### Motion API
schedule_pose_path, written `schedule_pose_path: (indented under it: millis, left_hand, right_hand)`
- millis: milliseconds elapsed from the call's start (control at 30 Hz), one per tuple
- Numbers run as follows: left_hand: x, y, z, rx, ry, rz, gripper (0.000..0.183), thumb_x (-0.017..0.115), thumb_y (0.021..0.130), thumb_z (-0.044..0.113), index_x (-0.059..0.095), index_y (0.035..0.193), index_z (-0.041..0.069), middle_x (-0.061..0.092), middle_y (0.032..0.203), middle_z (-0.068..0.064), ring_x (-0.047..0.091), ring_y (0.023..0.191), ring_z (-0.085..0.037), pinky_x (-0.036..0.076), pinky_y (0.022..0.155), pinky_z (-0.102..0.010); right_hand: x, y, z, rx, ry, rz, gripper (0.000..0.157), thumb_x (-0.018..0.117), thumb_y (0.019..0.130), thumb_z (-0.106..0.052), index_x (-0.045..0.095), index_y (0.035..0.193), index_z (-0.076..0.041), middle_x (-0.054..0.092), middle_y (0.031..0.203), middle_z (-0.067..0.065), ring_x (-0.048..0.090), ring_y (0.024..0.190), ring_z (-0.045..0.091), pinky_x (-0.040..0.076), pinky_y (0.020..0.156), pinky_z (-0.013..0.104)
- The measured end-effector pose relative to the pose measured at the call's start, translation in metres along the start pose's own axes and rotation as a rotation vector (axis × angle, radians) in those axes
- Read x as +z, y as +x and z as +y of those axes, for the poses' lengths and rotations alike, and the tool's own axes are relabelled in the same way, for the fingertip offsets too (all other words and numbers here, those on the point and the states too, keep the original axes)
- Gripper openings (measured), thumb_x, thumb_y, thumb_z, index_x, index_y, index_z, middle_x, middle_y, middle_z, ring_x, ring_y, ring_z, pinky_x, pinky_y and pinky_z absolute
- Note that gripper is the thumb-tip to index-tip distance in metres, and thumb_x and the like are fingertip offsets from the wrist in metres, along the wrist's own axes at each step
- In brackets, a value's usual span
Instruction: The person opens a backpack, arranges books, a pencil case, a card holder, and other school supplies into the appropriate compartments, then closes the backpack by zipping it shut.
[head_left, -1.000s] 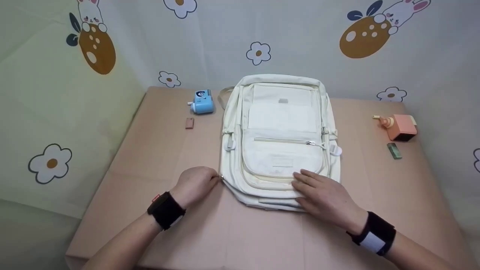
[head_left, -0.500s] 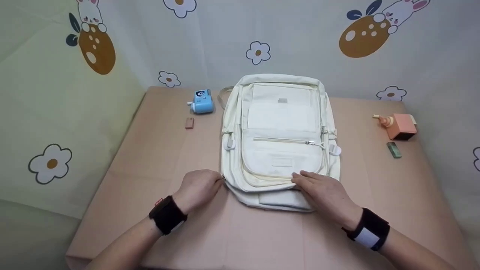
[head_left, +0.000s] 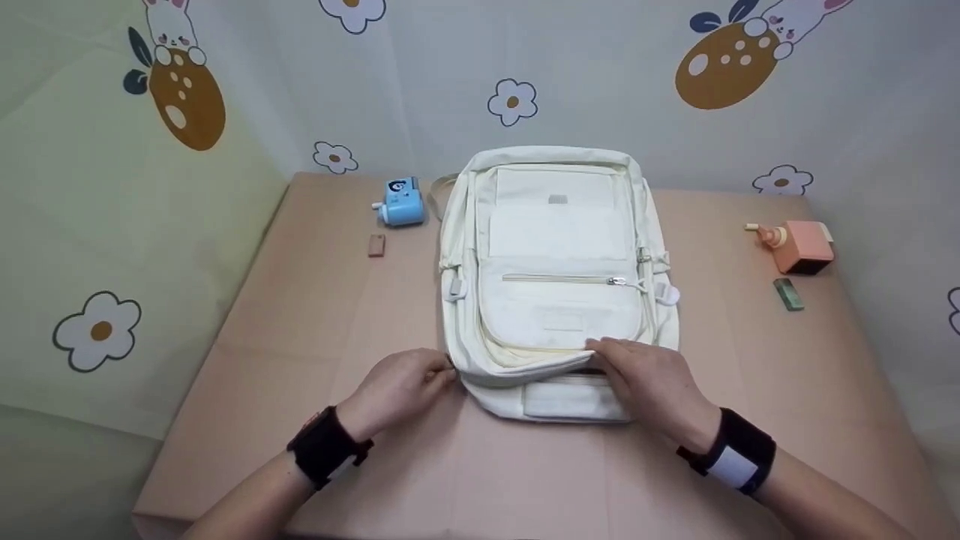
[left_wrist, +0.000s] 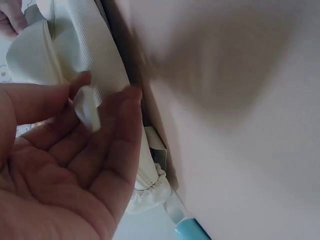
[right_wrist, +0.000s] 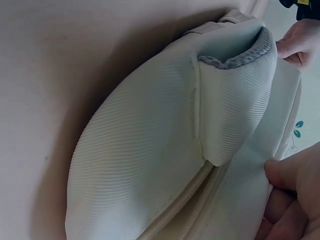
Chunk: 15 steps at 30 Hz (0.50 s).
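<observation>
A cream backpack (head_left: 559,307) lies on the table with its front facing up. At its lower left edge my left hand (head_left: 397,386) pinches a small pale zipper pull (left_wrist: 87,110) between thumb and fingers. My right hand (head_left: 656,386) grips the lower rim of the backpack's front part, thumb on top and fingers curled under, and holds it raised. Below that rim, a zippered opening (left_wrist: 55,55) is not what shows best; the right wrist view shows parted zipper teeth (right_wrist: 192,200) beside a grey-edged flap (right_wrist: 235,100).
At the back left stand a blue crank pencil sharpener (head_left: 403,202) and a small reddish-brown block (head_left: 376,245). On the right are a pink crank pencil sharpener (head_left: 802,247) and a green block (head_left: 788,294). A patterned cloth (head_left: 435,75) hangs behind the table (head_left: 300,322).
My right hand has lifted the backpack's lower front rim, uncovering more of the part beneath. My left hand has moved slightly right and toward the body along the edge with the zipper pull.
</observation>
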<state>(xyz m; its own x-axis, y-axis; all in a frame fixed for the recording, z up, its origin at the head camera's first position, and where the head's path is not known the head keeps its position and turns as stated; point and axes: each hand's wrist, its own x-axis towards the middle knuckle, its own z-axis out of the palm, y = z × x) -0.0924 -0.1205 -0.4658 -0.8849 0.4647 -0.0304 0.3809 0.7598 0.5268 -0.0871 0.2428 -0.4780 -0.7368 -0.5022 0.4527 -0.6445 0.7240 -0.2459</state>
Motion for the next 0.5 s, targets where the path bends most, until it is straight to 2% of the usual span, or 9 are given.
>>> schedule_pose_path:
  millis: [133, 267, 367, 500]
  left_hand:
    - [0.006, -0.004, 0.012, 0.046, 0.089, 0.010, 0.024, 0.067, 0.099, 0.024, 0.065, 0.076, 0.021, 0.054, 0.066, 0.010, 0.051, 0.060, -0.009, 0.044, 0.055, -0.032]
    - [0.016, -0.004, 0.027, 0.137, 0.153, 0.049, 0.027, 0.067, 0.098, 0.020, 0.058, 0.073, 0.020, 0.045, 0.058, 0.010, 0.045, 0.051, -0.008, 0.038, 0.047, -0.030]
    - [0.022, -0.002, 0.034, 0.196, 0.187, 0.081, 0.027, 0.066, 0.097, 0.019, 0.055, 0.072, 0.019, 0.040, 0.055, 0.011, 0.042, 0.047, -0.008, 0.036, 0.043, -0.030]
    - [0.026, 0.003, 0.037, 0.227, 0.217, 0.110, 0.029, 0.066, 0.096, 0.018, 0.054, 0.069, 0.019, 0.035, 0.054, 0.011, 0.039, 0.045, -0.008, 0.034, 0.041, -0.030]
  right_hand:
    - [-0.001, 0.002, -0.002, 0.016, 0.002, -0.008, 0.020, 0.075, 0.093, -0.009, 0.072, 0.112, -0.014, 0.075, 0.091, -0.004, 0.071, 0.079, 0.011, 0.053, 0.056, 0.034]
    - [-0.001, 0.002, -0.002, 0.002, 0.000, 0.009, 0.019, 0.074, 0.093, -0.009, 0.072, 0.111, -0.014, 0.074, 0.090, -0.005, 0.072, 0.080, 0.011, 0.054, 0.057, 0.034]
    - [0.000, 0.001, -0.001, -0.025, -0.009, 0.030, 0.022, 0.075, 0.091, -0.008, 0.073, 0.113, -0.013, 0.076, 0.096, -0.002, 0.074, 0.086, 0.014, 0.057, 0.060, 0.036]
    - [0.001, -0.003, 0.002, -0.055, 0.002, 0.046, 0.028, 0.078, 0.089, -0.008, 0.074, 0.117, -0.011, 0.077, 0.108, 0.002, 0.074, 0.098, 0.020, 0.060, 0.071, 0.040]
